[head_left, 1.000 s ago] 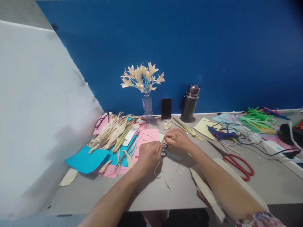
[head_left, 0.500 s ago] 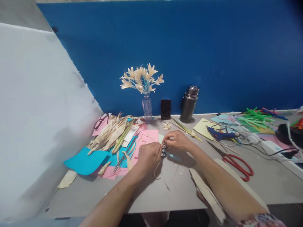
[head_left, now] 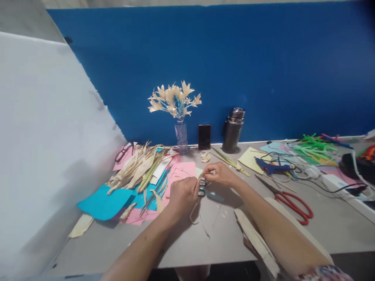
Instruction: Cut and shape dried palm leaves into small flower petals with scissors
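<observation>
Near the middle of the table my left hand (head_left: 184, 193) is closed around a thin pale strip of dried husk (head_left: 193, 215), whose tail hangs down below it. Beside it, my right hand (head_left: 220, 175) pinches the upper part of the same strip, fingertips bent and close to the left hand. The exact grip between the fingers is too small to make out. Just by the fingertips lie small scissors (head_left: 201, 192) with dark loop handles, partly covered by the hands. Thin fibres are scattered on the table under them.
Dried husks (head_left: 133, 168) lie on coloured paper at left. Behind stand a bottle vase (head_left: 182, 138) of husk flowers, a phone (head_left: 204, 137) and a flask (head_left: 233, 130). Red-handled scissors (head_left: 295, 206), a blue glue gun (head_left: 271, 166) and cables are at right. Husk pieces (head_left: 254, 238) lie under my right forearm.
The view has shifted very slightly. Both hands keep nearly the same place and hold on the husk strip, with the right fingers a little changed in angle.
</observation>
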The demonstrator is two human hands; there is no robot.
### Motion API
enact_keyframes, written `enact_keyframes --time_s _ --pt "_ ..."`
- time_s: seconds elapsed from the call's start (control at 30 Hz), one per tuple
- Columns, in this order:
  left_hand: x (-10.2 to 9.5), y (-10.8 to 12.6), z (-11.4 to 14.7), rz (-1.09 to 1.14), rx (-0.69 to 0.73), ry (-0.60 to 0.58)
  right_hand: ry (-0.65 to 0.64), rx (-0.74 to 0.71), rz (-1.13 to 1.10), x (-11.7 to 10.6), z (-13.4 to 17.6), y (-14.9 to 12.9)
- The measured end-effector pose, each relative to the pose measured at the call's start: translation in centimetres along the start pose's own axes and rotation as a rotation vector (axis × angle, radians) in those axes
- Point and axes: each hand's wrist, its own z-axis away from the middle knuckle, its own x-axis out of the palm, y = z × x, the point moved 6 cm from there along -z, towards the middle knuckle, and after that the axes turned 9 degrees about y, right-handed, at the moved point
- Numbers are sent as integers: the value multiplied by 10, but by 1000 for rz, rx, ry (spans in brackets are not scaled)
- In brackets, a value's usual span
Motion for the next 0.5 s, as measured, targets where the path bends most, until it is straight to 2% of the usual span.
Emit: enact_keyframes --time_s 0.1,0.27,0.33,0.4,0.47,0.5 --pt "4 0 1 -15 35 -11 40 63 5 5 -3 10" --pt "1 -3 1 -39 26 50 206 203 2 -23 -9 40" --pt "-3 -6 0 -61 -7 108 192 257 -54 -29 -9 45" --pt "-5 -6 -1 -88 -22 132 101 297 -150 -20 -6 42" --pt "-2 -5 -2 -117 -3 109 0 332 -310 1 -1 33" --pt "0 -4 -2 -130 10 91 11 401 -557 12 1 30"
